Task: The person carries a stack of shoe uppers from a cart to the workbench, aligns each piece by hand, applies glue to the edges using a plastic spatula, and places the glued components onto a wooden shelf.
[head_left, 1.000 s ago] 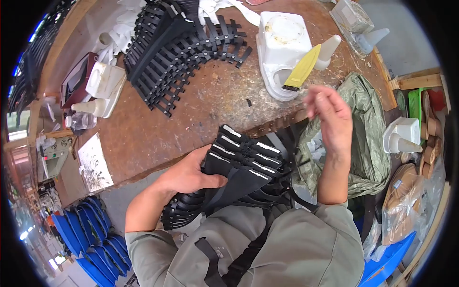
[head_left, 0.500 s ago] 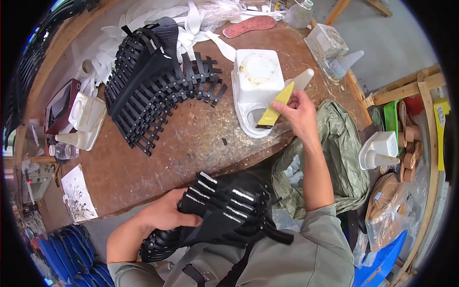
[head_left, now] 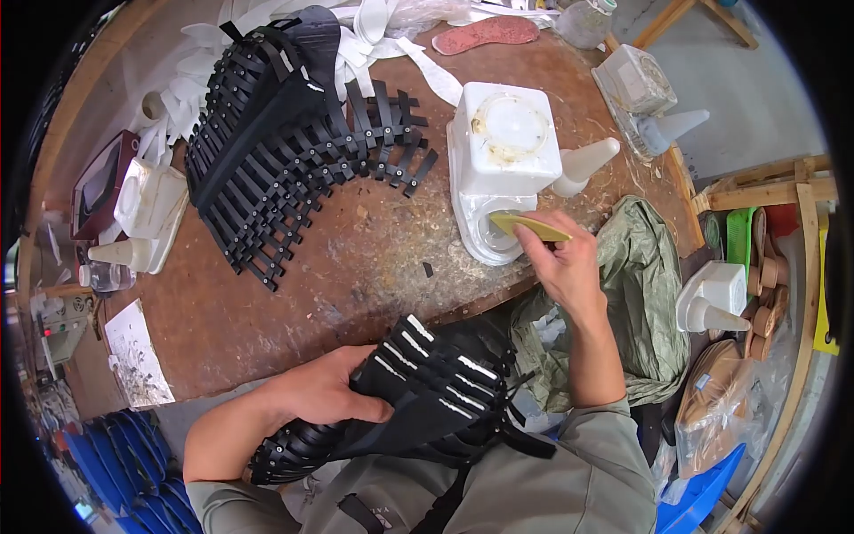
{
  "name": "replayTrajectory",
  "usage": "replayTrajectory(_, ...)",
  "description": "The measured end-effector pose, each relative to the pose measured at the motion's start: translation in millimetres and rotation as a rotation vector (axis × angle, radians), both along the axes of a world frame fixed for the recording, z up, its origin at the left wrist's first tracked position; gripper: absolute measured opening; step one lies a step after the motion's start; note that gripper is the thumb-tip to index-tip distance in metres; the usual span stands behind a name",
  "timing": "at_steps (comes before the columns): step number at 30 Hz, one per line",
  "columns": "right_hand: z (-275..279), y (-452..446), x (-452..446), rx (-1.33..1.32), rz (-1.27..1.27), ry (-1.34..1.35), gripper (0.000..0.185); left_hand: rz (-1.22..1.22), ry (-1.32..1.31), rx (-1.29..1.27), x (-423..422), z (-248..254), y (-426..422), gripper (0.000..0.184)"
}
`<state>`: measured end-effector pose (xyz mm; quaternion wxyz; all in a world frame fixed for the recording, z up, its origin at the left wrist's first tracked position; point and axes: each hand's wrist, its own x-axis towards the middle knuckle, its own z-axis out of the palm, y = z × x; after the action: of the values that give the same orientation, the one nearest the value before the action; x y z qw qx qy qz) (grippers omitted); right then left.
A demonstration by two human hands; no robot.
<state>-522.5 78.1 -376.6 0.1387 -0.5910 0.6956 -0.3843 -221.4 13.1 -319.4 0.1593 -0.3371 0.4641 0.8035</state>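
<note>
My left hand (head_left: 334, 390) grips a bundle of black strapped pieces (head_left: 414, 392) with white strips on them, held over my lap at the table's front edge. Between the thumb and fingers of my right hand (head_left: 565, 258) is a yellow applicator (head_left: 534, 226). Its far end dips into the round opening of a white plastic dispenser (head_left: 509, 142) on the brown table (head_left: 356, 258); the tip is hidden inside. A pale cone nozzle (head_left: 587, 165) lies beside the dispenser. More black strapped pieces (head_left: 294, 142) are spread on the table at the left.
A green sack (head_left: 645, 294) hangs open right of my right forearm. White dispensers stand at the far left (head_left: 151, 209), back right (head_left: 636, 80) and right (head_left: 716, 294). A red insole (head_left: 485, 36) and white cutouts (head_left: 436, 76) lie at the back. Marked paper (head_left: 138, 356) is at left.
My right hand has closed on the yellow applicator and tipped it from upright to nearly flat, its end now in the dispenser opening. My left hand still holds the black bundle.
</note>
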Motion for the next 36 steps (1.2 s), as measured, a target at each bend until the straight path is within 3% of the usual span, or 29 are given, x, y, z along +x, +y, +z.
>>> replayTrajectory(3, 4, 3, 0, -0.035, -0.017, -0.042, 0.014, -0.063, 0.033, 0.001, 1, 6, -2, 0.051)
replayTrajectory(6, 27, 17, 4, -0.105, -0.132, -0.353, 0.014, -0.085, 0.02, 0.011, 3, 9, -6, 0.053)
replayTrajectory(10, 35, 25, 2, -0.162, -0.049, -0.284, 0.015, -0.068, 0.021, 0.016, 2, 3, -9, 0.053)
replayTrajectory(13, 18, 19, -2, -0.146, 0.106, -0.066, 0.018, -0.072, -0.001, 0.005, 4, 1, -7, 0.054)
replayTrajectory(22, 23, 29, -3, 0.085, 0.119, 0.0, 0.013, -0.042, 0.063, -0.012, 9, 12, -1, 0.053)
replayTrajectory(24, 29, 33, -5, 0.056, 0.169, -0.079, 0.014, -0.061, 0.062, -0.043, 8, 16, 0, 0.051)
replayTrajectory(26, 46, 45, 0, 0.057, 0.119, -0.609, 0.012, 0.023, 0.037, -0.051, 8, 20, 5, 0.04)
replayTrajectory(27, 51, 46, 3, -0.1, 0.218, -0.68, 0.014, 0.017, 0.025, -0.048, 8, 20, 6, 0.04)
replayTrajectory(30, 68, 41, 30, -0.239, 0.517, -0.81, 0.015, -0.023, 0.009, -0.058, 7, 19, 11, 0.043)
replayTrajectory(36, 85, 23, 58, -0.351, 0.84, -0.426, 0.013, -0.041, -0.025, -0.089, 2, 39, 17, 0.049)
